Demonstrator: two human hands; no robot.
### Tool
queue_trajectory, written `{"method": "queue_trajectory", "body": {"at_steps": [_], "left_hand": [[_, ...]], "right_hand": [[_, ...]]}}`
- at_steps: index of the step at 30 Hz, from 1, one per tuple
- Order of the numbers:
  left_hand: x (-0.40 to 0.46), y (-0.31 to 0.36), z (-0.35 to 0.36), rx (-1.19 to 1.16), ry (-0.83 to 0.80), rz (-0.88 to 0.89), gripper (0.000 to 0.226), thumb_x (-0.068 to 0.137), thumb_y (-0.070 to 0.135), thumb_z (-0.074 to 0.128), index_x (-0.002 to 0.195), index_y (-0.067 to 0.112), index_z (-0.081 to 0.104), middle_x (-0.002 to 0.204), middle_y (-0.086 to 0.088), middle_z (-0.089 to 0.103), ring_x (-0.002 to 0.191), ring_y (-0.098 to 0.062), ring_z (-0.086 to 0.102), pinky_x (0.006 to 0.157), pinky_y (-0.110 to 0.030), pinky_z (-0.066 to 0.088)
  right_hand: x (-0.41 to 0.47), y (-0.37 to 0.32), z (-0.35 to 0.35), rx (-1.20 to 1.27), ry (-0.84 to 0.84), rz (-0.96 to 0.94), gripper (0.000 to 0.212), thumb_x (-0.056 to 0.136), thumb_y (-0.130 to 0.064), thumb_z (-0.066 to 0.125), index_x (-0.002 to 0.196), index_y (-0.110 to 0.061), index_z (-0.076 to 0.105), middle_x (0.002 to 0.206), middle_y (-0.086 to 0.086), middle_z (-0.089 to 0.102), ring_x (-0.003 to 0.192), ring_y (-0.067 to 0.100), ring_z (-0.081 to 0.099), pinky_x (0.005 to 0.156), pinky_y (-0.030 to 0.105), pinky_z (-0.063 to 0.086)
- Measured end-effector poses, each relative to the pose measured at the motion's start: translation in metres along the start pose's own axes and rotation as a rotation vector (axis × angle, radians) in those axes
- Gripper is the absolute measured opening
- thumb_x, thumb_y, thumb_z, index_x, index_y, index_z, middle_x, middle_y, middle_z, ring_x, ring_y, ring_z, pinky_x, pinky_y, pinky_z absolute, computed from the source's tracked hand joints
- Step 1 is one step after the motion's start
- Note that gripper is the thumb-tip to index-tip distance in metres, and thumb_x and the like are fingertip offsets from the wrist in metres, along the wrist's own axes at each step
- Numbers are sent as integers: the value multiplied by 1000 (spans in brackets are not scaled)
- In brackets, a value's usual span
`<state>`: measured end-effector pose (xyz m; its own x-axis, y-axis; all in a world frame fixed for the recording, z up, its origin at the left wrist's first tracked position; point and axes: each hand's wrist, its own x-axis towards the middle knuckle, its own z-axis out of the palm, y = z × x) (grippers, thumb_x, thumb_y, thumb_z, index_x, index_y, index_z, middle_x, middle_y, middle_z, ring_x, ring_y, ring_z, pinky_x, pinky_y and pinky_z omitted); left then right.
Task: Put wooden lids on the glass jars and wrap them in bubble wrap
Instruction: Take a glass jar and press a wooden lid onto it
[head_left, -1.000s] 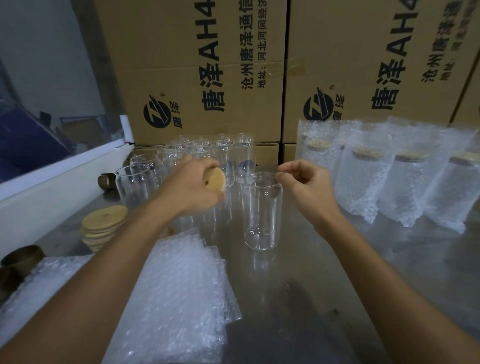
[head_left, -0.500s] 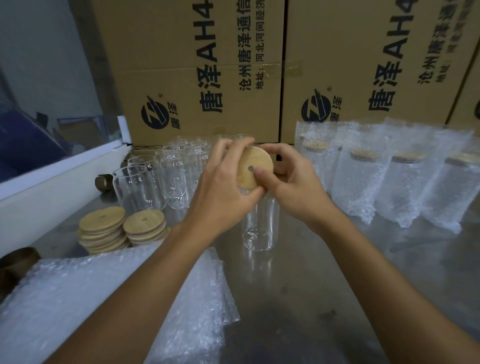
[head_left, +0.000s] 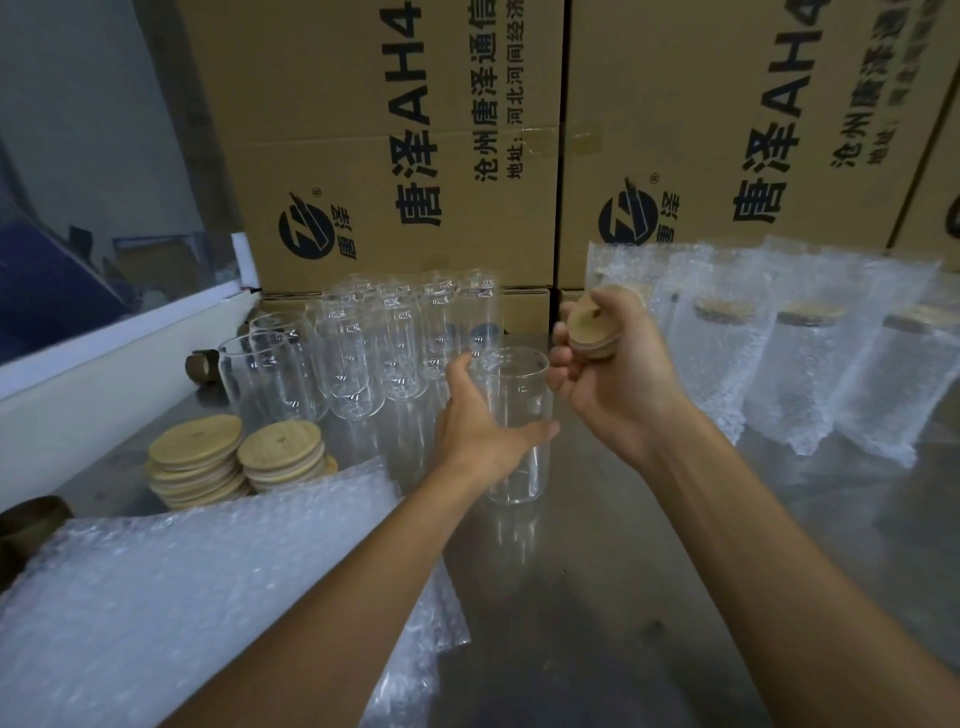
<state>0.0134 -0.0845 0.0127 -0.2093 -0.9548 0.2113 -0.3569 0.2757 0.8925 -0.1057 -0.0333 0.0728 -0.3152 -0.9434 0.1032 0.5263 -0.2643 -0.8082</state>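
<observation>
While our right hand (head_left: 618, 379) pinches the round wooden lid (head_left: 592, 326) and our spread left hand (head_left: 480, 421) barely cups the clear glass jar (head_left: 514, 426) mid-frame, a crooked press could tip it.

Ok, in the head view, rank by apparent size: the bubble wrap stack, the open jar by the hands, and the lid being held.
1. Bubble wrap stack, largest, though nearness to the camera inflates it.
2. Open glass jar.
3. Wooden lid in the right hand, smallest.
</observation>
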Motion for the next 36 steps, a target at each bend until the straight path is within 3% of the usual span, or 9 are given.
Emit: {"method": "queue_trajectory", "body": {"at_steps": [5,9,13,16,21,24,27,30,36], "left_hand": [[2,-3,1,-27,6,-24,87,69,37,90,136,29,35,139,-2,50,119,-19,52,72,-19,41],[2,-5,1,-76,27,-16,86,66,32,92,134,30,40,135,-5,54,117,-21,56,62,-14,43],[0,-9,4,-105,47,8,88,65,32,92,138,31,42,133,-5,56,119,-20,56,69,-17,41],[-1,-9,4,-109,38,12,93,64,32,92,142,35,40,132,1,55,116,-15,55,72,-18,42],[-1,-8,5,-77,55,21,93,65,30,91,143,35,40,128,3,56,114,-18,57,81,-27,46],[-2,-7,5,-74,80,34,85,67,29,88,139,37,44,129,2,59,115,-21,60,83,-32,52],[-3,-5,4,-110,112,56,60,69,27,85,112,51,50,120,4,63,110,-20,62,72,-27,50],[-5,-4,3,-115,126,61,61,68,27,84,108,56,48,121,4,64,112,-19,62,73,-26,48],[-5,-3,4,-124,150,86,64,70,29,85,125,44,54,120,3,64,113,-20,61,86,-34,54]], "right_hand": [[3,1,-10,-366,147,-187,21,104,-32,54,102,-13,63,79,4,70,56,12,66,52,22,48],[9,9,-19,-700,177,-394,26,103,-29,56,114,-7,64,104,11,69,93,26,71,75,36,61],[9,17,-20,-1008,23,-562,21,104,-35,53,116,-23,65,99,-11,68,89,1,63,78,20,51],[9,21,-20,-1156,-96,-580,35,105,-32,52,137,-22,59,125,-3,65,114,9,62,99,32,51],[3,23,-16,-1298,-135,-606,41,102,-28,55,142,-23,58,136,1,57,122,15,55,105,39,47],[1,23,-14,-1358,-173,-605,40,99,-25,59,139,-23,61,141,3,56,131,16,50,108,27,37],[0,26,-12,-1373,-209,-607,37,99,-24,61,136,-21,65,141,2,59,135,13,47,100,14,27],[0,28,-12,-1361,-231,-606,36,101,-24,57,137,-19,64,142,-5,60,141,10,42,96,5,22],[3,33,-12,-1365,-252,-543,37,104,-31,52,140,-24,61,149,-3,55,151,12,29,116,36,31]]}}
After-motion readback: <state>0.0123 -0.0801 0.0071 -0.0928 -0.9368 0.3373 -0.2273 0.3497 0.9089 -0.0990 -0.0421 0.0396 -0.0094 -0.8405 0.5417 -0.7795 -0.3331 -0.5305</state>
